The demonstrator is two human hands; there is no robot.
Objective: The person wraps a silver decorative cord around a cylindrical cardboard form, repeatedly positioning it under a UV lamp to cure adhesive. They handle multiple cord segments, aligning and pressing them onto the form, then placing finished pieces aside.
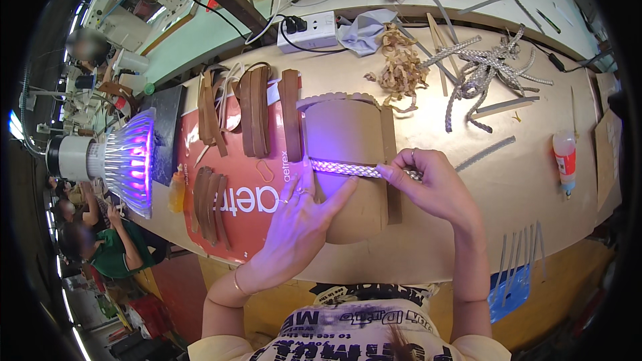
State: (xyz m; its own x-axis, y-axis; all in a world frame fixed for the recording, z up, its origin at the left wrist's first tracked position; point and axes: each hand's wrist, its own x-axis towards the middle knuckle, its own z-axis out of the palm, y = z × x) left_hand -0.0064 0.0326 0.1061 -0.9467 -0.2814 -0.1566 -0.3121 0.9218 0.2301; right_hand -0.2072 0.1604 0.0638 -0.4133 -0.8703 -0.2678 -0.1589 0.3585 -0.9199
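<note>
A pale braided strap [344, 168] lies straight across a tan curved piece [344, 127] with a scalloped far edge, which I cannot name further. My left hand [301, 207] rests on the tan piece with fingers stretched and spread. Its fingertips touch the near side of the strap around the left end. Thumb and bent fingers of my right hand [428, 184] pinch the strap near its right end. Part of the strap's right end is hidden by that hand. Purple light falls on the strap's left half.
A purple-lit lamp [130, 164] stands at the left. Brown strips [255, 113] lie on a red sheet [227, 194]. Braided cords [491, 67] are heaped at the far right beside curled tan scraps [401, 70]. A glue bottle [565, 160] and power strip [314, 32] are on the table. People sit at left.
</note>
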